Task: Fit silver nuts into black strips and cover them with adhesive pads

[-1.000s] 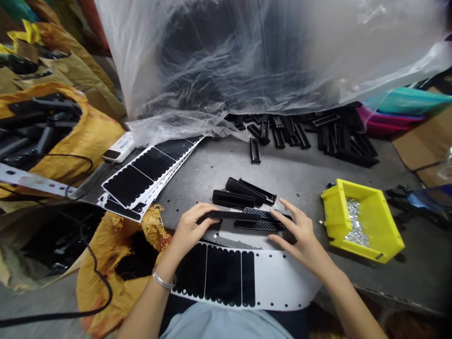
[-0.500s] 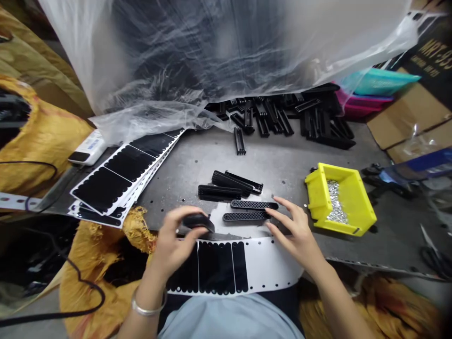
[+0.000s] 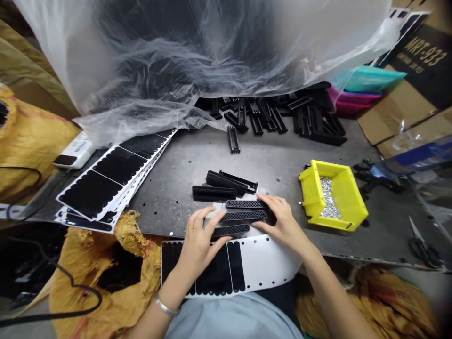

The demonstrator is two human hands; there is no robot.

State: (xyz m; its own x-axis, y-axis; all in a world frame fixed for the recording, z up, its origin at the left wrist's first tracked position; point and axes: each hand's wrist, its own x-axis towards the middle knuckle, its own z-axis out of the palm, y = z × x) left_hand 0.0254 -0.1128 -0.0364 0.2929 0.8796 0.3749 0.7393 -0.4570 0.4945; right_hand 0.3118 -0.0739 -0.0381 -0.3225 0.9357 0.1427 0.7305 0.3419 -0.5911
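Three slim black pieces with cross-hatched faces lie roughly side by side before me. My left hand [image 3: 203,235] has its fingers and thumb around the left end of the nearest hatched piece [image 3: 233,230]. My right hand [image 3: 282,221], fingers apart, spans the right ends of the middle hatched piece [image 3: 243,215] and the far hatched piece [image 3: 243,204]. Something dark beneath its palm is partly hidden. Across my lap and the table edge lies a white backing sheet [image 3: 270,263] with black rounded-end stickers [image 3: 213,270].
Behind the hatched pieces are several black plastic bars [image 3: 215,193]. A yellow bin [image 3: 353,193] of small silvery parts stands right, with scissors [image 3: 423,249] beyond. More sticker sheets [image 3: 106,176] lie left. Clear plastic film [image 3: 169,70] hangs over a heap of black parts [image 3: 268,115].
My left hand has brought its black piece rightward and down beside the other two, hatched face up. My right hand has closed in slightly on their right ends. The view has shifted a little.
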